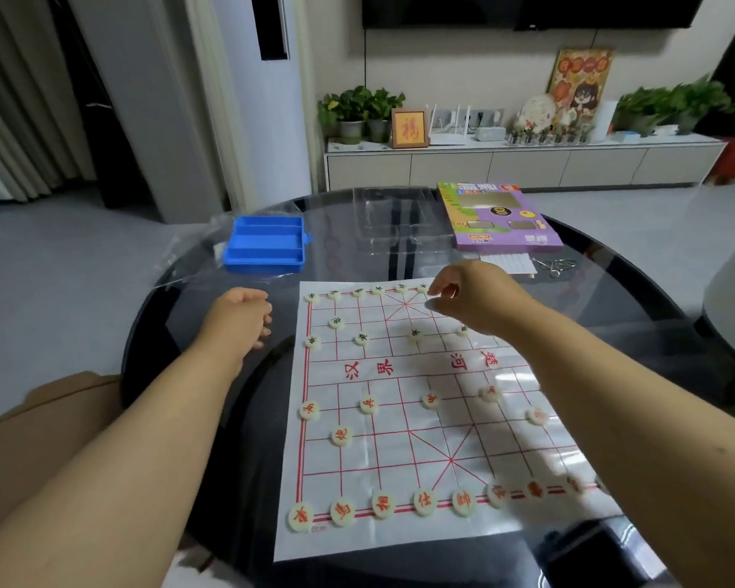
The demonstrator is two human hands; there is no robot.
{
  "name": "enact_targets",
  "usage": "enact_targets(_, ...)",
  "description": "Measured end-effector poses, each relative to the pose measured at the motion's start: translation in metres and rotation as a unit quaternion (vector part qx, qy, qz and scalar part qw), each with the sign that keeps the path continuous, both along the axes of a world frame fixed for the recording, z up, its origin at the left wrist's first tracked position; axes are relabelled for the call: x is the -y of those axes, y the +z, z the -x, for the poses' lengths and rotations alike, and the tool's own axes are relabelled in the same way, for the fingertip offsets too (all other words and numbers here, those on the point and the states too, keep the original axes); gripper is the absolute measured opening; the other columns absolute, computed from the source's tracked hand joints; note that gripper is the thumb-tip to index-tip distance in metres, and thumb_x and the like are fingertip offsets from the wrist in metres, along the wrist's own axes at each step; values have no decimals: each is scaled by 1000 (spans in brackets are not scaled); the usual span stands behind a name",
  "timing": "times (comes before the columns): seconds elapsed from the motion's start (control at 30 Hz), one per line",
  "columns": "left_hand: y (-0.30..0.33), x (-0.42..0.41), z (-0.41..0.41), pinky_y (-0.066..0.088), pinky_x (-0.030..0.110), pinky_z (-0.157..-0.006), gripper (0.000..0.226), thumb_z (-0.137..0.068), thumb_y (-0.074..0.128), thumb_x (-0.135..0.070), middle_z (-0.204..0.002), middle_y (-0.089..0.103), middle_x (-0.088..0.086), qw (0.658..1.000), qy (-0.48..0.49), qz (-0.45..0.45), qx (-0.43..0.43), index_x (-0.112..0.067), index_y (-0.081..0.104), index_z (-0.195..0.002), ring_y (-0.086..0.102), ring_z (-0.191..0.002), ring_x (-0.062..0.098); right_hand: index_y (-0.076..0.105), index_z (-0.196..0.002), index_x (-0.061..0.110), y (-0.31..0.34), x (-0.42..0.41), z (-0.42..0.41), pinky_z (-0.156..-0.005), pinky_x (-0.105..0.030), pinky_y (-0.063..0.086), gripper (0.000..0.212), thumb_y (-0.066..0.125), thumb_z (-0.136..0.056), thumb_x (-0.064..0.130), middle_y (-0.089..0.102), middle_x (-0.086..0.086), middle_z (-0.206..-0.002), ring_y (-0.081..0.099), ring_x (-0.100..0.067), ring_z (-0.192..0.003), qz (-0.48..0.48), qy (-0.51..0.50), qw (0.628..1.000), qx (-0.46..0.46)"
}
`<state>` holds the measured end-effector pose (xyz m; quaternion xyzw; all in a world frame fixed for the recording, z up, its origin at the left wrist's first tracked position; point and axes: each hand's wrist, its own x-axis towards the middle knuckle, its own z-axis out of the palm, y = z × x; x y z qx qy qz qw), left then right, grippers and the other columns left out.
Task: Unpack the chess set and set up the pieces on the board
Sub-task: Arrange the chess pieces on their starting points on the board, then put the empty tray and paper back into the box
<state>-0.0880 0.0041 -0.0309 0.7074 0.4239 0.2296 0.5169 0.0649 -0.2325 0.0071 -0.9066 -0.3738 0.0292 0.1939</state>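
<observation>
A white paper board (pixel 399 418) with red grid lines lies on the round black glass table (pixel 213 418). Red-lettered round pieces (pixel 382 505) line its near row, with more on the rows above. Dark-lettered pieces (pixel 359 292) line the far row, and others (pixel 361 338) stand in front of them. My right hand (pixel 467 301) hovers over the far row's right half, thumb and fingers pinching what looks like a small pale piece (pixel 429 292). My left hand (pixel 240 314) rests curled just left of the board, and its palm is hidden.
A blue compartment tray (pixel 266 244) with nothing in it sits beyond the left hand. A clear plastic insert (pixel 399 218) and the purple game box (pixel 499 218) lie at the table's far side. Metal puzzle rings (pixel 552 265) are next to a white card. My forearm covers the board's right columns.
</observation>
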Motion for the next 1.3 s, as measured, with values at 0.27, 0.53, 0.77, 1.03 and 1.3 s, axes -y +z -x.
enact_targets(0.27, 1, -49, -40, 43, 27, -57, 45, -96, 43, -6, -90, 56, 8, 997, -41, -55, -46, -23, 41, -137, 53, -71, 19, 68, -109, 18, -4, -40, 5, -72, -24, 46, 27, 64, -88, 35, 66, 1, -106, 57, -13, -84, -14, 33, 999, -7)
enact_targets(0.53, -6, -82, -60, 43, 32, -87, 36, -94, 55, -16, -131, 50, 16, 953, -83, -209, -202, -12, 48, -130, 54, -109, 34, 68, -109, 21, -9, -59, 3, -81, -28, 53, 28, 65, -87, 37, 66, 2, -108, 60, -14, -88, -17, 52, 998, -15)
enact_targets(0.77, 1, -93, -63, 35, 32, -69, 17, -90, 64, -20, -95, 59, 15, 947, -34, -282, -147, -9, 53, -87, 49, -81, 29, 70, -105, 19, -6, -70, 11, -77, -25, 51, 25, 63, -88, 37, 67, 4, -104, 61, -14, -88, -38, 53, 997, -30)
enact_targets(1.03, 33, -86, -37, 26, 29, -62, 18, -93, 60, -25, -81, 54, 11, 933, 57, -354, -35, -8, 53, -91, 43, -72, 26, 70, -104, 21, 6, -76, 32, -73, -22, 51, 24, 61, -89, 38, 68, 4, -102, 61, -10, -85, -105, 52, 989, -85)
enact_targets(1.3, 66, -33, -4, 26, 28, -61, 11, -93, 58, -23, -69, 56, 6, 921, 26, -381, 77, -15, 52, -93, 49, -69, 25, 62, -102, 16, 25, -75, 57, -79, -34, 56, 31, 51, -93, 44, 68, 2, -90, 65, -13, -83, -213, 43, 955, -200)
